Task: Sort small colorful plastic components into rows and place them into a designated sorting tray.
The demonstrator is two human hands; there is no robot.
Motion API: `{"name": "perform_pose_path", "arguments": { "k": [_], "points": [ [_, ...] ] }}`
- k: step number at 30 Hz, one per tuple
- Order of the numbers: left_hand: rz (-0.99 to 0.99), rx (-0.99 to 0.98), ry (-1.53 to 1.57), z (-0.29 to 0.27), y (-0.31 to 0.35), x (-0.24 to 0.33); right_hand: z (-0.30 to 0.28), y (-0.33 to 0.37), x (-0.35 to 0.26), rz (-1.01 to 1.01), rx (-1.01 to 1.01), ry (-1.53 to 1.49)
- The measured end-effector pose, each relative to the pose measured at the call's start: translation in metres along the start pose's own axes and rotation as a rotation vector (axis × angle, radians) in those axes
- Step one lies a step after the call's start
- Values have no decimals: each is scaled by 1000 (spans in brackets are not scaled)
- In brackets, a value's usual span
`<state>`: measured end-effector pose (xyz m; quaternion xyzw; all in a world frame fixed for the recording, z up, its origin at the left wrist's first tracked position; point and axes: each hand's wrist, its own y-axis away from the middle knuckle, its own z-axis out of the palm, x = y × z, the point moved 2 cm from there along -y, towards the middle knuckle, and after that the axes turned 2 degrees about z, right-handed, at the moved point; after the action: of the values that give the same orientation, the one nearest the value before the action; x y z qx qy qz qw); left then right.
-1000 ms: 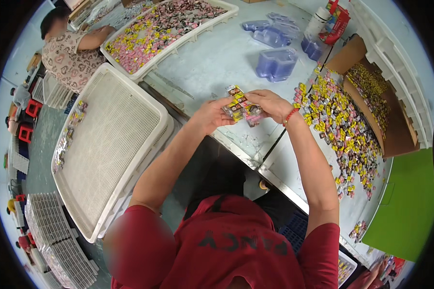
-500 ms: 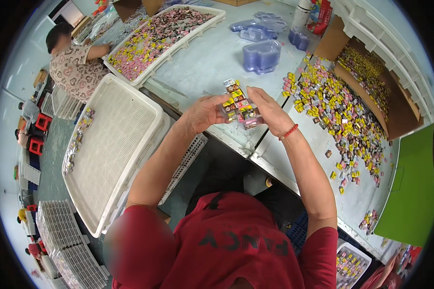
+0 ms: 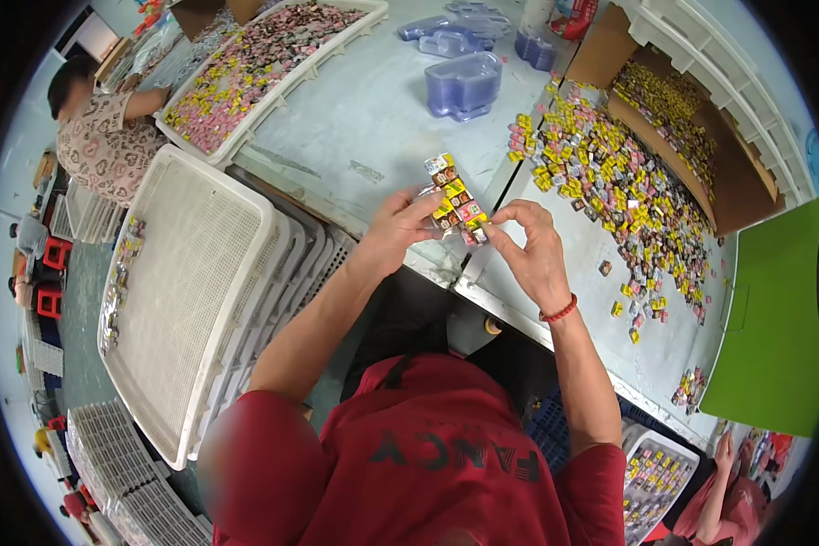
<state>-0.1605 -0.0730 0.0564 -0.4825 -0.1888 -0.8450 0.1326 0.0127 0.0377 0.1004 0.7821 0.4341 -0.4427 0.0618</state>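
Observation:
My left hand (image 3: 397, 227) holds a clear plastic tray filled with small square wrapped pieces (image 3: 455, 196) in yellow, brown and pink. The tray is tilted above the front edge of the table, its fingers wrapped round the left side. At its lower right edge, the thumb and forefinger of my right hand (image 3: 530, 241) are pinched together; what is between them, if anything, is hidden. Beyond my hands stands a stack of empty clear plastic trays (image 3: 464, 88). To the right a big heap of loose wrapped pieces (image 3: 601, 155) lies spread over the table.
A cardboard box (image 3: 737, 173) full of pieces lies behind the heap. Left of me is a stack of white perforated trays (image 3: 191, 300), a few filled packs along its edge. A large white tray (image 3: 314, 62) of pieces stands far left, beside a person (image 3: 109, 127). A green panel (image 3: 769, 318) is at right.
My right hand has drawn back from around the tray's side to a pinch at its lower right edge. My left hand still holds the tray. The view has shifted slightly.

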Motion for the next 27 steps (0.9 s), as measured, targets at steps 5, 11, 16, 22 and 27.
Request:
{"name": "perform_pose_path", "arguments": {
  "k": [5, 11, 16, 22, 27],
  "points": [
    [18, 98, 29, 8, -2, -24, 10, -4, 34, 256, -111, -124],
    [-4, 152, 40, 5, -3, -33, 15, -7, 45, 426, -242, -285],
    [-17, 149, 84, 8, -1, -31, 17, -6, 37, 245, -153, -87],
    [17, 117, 50, 10, -1, -37, 8, -8, 24, 218, -238, 62],
    [7, 300, 129, 20, 1, -55, 15, 3, 15, 32, 80, 303]
  ]
}}
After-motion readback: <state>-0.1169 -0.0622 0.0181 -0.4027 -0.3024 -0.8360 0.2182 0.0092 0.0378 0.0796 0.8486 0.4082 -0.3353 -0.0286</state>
